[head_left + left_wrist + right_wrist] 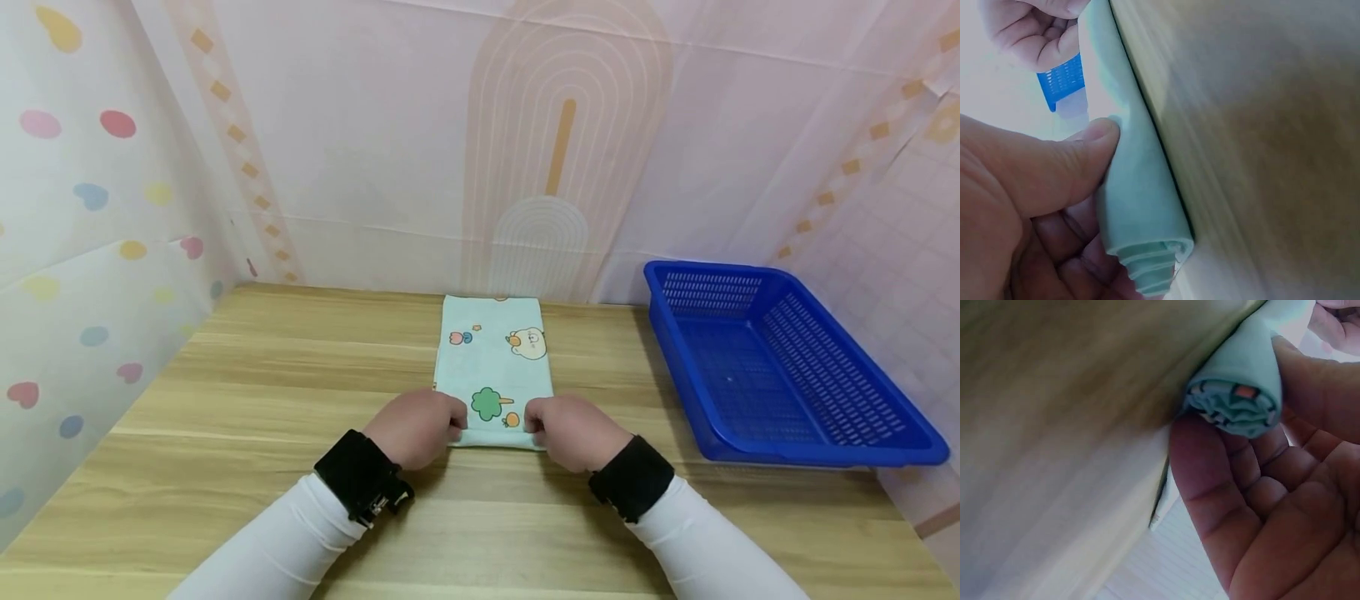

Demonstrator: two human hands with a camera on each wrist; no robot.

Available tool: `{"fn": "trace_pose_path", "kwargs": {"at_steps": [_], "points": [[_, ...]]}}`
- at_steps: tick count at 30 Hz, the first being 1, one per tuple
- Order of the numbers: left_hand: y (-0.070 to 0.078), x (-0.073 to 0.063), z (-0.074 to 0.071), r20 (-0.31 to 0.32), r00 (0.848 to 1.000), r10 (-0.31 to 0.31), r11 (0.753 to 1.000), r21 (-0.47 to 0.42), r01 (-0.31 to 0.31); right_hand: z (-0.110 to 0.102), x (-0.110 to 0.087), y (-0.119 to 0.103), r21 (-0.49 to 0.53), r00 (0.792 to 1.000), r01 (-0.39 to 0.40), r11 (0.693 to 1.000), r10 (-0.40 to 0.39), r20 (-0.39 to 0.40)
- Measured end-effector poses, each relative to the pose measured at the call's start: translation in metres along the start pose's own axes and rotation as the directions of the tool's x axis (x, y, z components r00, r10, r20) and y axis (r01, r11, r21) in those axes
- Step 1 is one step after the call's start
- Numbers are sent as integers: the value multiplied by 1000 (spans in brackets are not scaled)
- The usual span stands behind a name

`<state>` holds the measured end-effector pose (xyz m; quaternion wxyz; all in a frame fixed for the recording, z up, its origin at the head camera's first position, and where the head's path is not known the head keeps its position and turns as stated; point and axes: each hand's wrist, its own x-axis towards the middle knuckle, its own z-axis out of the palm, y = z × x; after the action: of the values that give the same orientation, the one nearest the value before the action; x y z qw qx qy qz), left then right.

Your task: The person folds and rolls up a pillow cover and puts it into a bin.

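Note:
A mint-green cloth (pixel 491 367) printed with a bear, a tree and fruit lies as a long folded strip on the table, its near end turned into a small roll. At the left end of that roll, my left hand (pixel 420 427) pinches the cloth. My right hand (pixel 577 429) grips the other end. The left wrist view shows the thumb on the roll (pixel 1138 169), with layered folds at its end. In the right wrist view the thumb and forefinger hold the coiled end of the roll (pixel 1235 403). Some fingertips are hidden behind the cloth.
A blue plastic basket (pixel 701 412) with slotted walls stands on the right side of the wood-grain table (pixel 300 367). Behind the table hangs a patterned curtain (pixel 375 150), and a dotted sheet (pixel 90 250) covers the left side.

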<state>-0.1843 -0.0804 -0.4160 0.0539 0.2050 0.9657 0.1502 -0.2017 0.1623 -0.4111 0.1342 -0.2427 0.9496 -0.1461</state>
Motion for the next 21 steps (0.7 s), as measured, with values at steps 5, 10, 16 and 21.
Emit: {"fn": "trace_pose_path", "kwargs": {"at_steps": [5, 10, 16, 21], "points": [[1, 3, -2, 20, 999, -34, 999, -9, 34, -2, 4, 0, 43, 999, -43, 998, 43, 1], [4, 4, -3, 0, 1000, -29, 1000, 6, 29, -2, 5, -3, 5, 999, -43, 999, 43, -26], [9, 3, 0, -66, 996, 65, 987, 154, -55, 4, 1, -13, -162, 994, 14, 987, -31, -105], [16, -1, 9, -137, 980, 145, 951, 294, -99, 11, -4, -16, -241, 980, 66, 968, -108, -167]]}}
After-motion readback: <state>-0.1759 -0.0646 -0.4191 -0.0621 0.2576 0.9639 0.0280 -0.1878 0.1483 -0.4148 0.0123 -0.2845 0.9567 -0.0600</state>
